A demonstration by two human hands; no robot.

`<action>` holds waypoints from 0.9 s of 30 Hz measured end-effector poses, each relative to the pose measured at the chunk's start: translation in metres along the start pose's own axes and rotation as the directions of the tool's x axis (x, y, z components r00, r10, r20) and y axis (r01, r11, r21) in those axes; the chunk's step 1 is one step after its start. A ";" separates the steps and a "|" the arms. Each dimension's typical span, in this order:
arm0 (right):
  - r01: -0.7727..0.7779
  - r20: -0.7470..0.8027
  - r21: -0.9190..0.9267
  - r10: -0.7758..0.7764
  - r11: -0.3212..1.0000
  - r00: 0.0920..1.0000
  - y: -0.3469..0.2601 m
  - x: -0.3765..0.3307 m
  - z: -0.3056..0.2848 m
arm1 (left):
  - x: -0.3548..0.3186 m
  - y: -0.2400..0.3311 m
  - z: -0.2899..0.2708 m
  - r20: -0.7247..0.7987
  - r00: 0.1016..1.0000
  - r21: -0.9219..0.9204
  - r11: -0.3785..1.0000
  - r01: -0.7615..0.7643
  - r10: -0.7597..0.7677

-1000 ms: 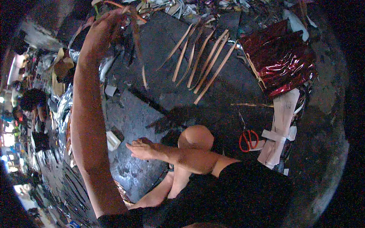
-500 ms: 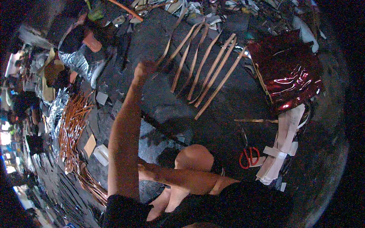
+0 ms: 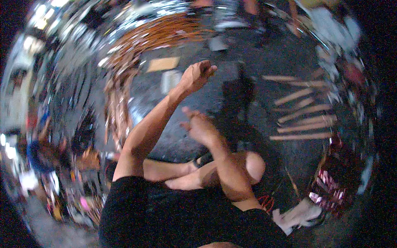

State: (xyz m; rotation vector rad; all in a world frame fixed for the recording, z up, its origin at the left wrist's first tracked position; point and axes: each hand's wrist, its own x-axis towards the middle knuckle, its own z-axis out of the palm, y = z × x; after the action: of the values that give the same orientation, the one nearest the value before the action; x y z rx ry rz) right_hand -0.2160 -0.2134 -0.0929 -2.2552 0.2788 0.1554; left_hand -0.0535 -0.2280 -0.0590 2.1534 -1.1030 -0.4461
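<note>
The whole view is smeared by motion, so small things cannot be made out. At about 9 o'clock the floor's edge is a blur of silver foil scraps (image 3: 62,82), too mixed to count. At 11 o'clock a heap of thin orange-brown strips (image 3: 136,45) curves along the floor, uncountable in the blur. Just right of it, at about 12 o'clock, lie two flat pieces on the dark floor (image 3: 256,53): one tan card (image 3: 163,64) and one pale rectangle (image 3: 170,80) below it. The left hand (image 3: 196,76) is raised over the floor near that pale rectangle, fingers curled inward toward a loose fist; whether it grips anything cannot be told. Below and slightly right, near the centre, the right hand (image 3: 200,126) hangs with its fingers bent, one tip pointing toward 10 o'clock; it shows nothing clearly held, and its hold cannot be told. One bare knee (image 3: 252,165) sits at about 5 o'clock of centre. At 3 o'clock lie about eight wooden sticks (image 3: 304,111), roughly side by side, well apart from both hands. At 4 o'clock sits one crumpled red foil sheet (image 3: 331,186), and at 5 o'clock one pair of red-handled scissors (image 3: 266,202) beside a white paper piece (image 3: 297,215).
</note>
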 end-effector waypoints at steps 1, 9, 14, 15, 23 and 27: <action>-0.095 0.110 0.016 0.093 0.995 0.990 -0.005 0.002 -0.009 | -0.023 -0.025 -0.017 -0.034 0.994 -0.099 0.991 0.096 -0.100; 0.183 -0.069 -0.202 -0.200 0.962 0.977 -0.010 -0.005 0.033 | -0.229 -0.321 -0.129 -0.436 0.752 -0.016 0.840 0.543 -0.495; -0.007 0.115 -0.198 0.030 0.980 0.993 -0.016 -0.005 0.019 | -0.231 -0.420 -0.148 -0.679 0.513 -0.182 0.798 0.575 -0.525; -0.019 0.064 -0.239 0.035 0.971 0.997 -0.002 -0.010 0.016 | -0.204 -0.407 -0.129 -0.693 0.529 -0.143 0.813 0.565 -0.490; -0.021 0.012 -0.303 0.025 0.953 1.000 0.007 -0.011 0.022 | -0.184 -0.396 -0.153 -0.850 0.351 -0.129 0.801 0.585 -0.394; 0.091 0.017 -0.217 -0.089 0.972 0.996 -0.013 -0.003 0.035 | -0.230 -0.375 -0.221 -0.532 0.663 -0.569 0.802 0.180 -0.527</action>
State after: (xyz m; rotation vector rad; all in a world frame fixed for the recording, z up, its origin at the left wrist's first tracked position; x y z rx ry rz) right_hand -0.2166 -0.1775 -0.1049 -2.4797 0.1610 0.1520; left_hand 0.1557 0.2057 -0.1614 1.8250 -0.1028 -0.0559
